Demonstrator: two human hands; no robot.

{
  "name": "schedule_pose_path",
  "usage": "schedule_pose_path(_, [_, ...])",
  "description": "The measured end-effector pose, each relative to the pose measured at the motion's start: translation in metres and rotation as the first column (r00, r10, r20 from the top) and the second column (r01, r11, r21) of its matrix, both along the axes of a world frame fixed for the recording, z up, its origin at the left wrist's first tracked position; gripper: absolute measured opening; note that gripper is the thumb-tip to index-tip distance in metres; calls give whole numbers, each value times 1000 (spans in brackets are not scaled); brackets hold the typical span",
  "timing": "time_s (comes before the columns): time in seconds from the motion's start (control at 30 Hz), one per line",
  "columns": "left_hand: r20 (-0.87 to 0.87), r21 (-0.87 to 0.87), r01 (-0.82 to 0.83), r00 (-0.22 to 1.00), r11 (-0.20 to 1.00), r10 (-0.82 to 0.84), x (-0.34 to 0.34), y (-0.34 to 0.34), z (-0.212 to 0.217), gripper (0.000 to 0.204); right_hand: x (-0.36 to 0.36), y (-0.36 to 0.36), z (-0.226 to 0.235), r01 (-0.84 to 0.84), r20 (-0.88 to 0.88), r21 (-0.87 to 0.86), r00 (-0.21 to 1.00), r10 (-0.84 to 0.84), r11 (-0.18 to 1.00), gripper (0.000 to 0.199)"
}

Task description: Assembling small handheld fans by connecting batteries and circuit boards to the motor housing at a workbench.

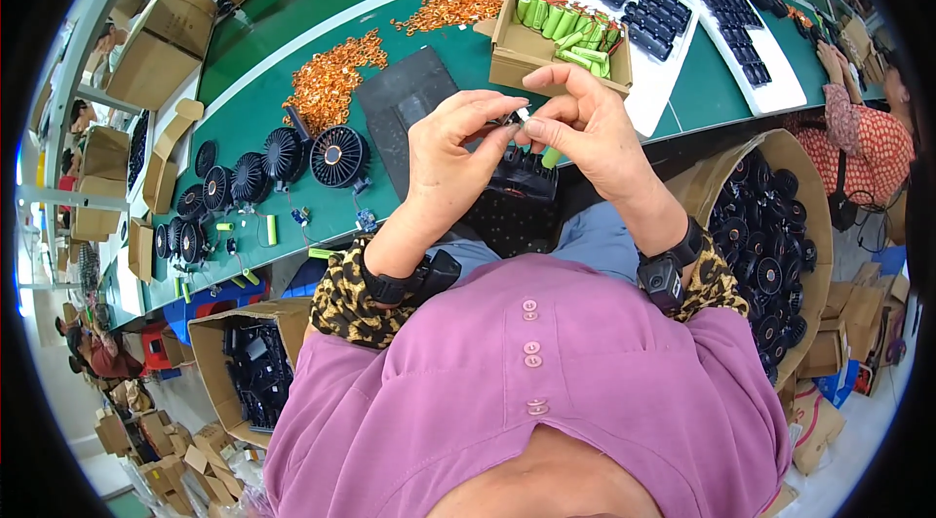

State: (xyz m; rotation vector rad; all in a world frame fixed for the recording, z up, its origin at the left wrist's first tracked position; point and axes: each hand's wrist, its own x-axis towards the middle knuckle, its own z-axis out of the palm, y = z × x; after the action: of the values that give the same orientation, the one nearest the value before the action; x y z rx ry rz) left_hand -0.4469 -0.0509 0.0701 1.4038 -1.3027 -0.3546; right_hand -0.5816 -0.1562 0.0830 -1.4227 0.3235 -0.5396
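A small white connector [524,114] is pinched between the fingertips of the left hand [458,152] and the right hand [585,133], both closed around it above the lap. A green battery [551,157] is tucked under the right hand's fingers, and a black fan body [524,177] is held just beneath the grip, partly hidden by both hands (how the wire runs into it cannot be told).

Progress is judged from the surrounding stock. Beyond the grip, on the green table [292,30], an open cardboard box [531,50] is shown filled with green batteries, so much supply is left. To the right of that box, white trays [663,79] of black parts are laid out. To the left of the grip, a row of black round fans [283,162] is seen lying on the table, with loose green batteries and small circuit boards near them; these appear to be units not yet finished. Farther out, heaps of orange parts [331,79] are spread beside a dark mat [405,94].

To the right of the grip and below it, a large carton [809,225] is heaped with black fans (whether finished cannot be told); to the left and below, a smaller box [210,352] holds black parts. The unit in hand is judged to be mid-assembly, its wiring stage not yet completed.
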Motion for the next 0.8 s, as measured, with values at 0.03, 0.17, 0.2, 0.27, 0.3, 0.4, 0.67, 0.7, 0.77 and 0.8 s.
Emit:
schedule_pose_path(0.03, [30,-32,-17,999,999,18,-1,0,-1,27,0,1,0,14,14,11,1000,-15,1000,34])
schedule_pose_path(0.17, [342,-183,-126,922,975,183,-5,0,3,27,0,5,0,72,17,-4,997,-72,997,32])
schedule_pose_path(0.2, [342,-184,-127,921,975,184,-5,0,3,27,-1,5,-1,73,13,-5,997,-73,997,33])
schedule_pose_path(0.27, [330,-175,-102,931,979,156,-6,1,3,27,-1,5,-2,74,9,-6,997,-74,997,36])
schedule_pose_path(0.3, [330,-176,-104,931,979,158,-6,1,3,27,-1,5,-2,81,2,-16,997,-81,997,35])
schedule_pose_path(0.4, [267,-131,-97,955,987,129,-7,2,1,27,-1,4,0,84,-37,-35,996,-86,996,34])
schedule_pose_path(0.67, [284,-84,12,959,996,13,-1,3,5,30,-2,4,6,47,-59,-106,997,-54,993,34])
schedule_pose_path(0.7, [189,-114,37,982,993,-15,-1,2,8,35,-2,6,13,61,-59,-135,996,-69,989,35])
schedule_pose_path(0.77, [77,85,22,997,996,-29,15,9,7,50,-2,11,23,119,32,-148,993,-116,982,35])
schedule_pose_path(0.8, [49,290,-28,999,957,14,30,3,-6,55,0,14,27,160,55,-160,987,-153,974,35])
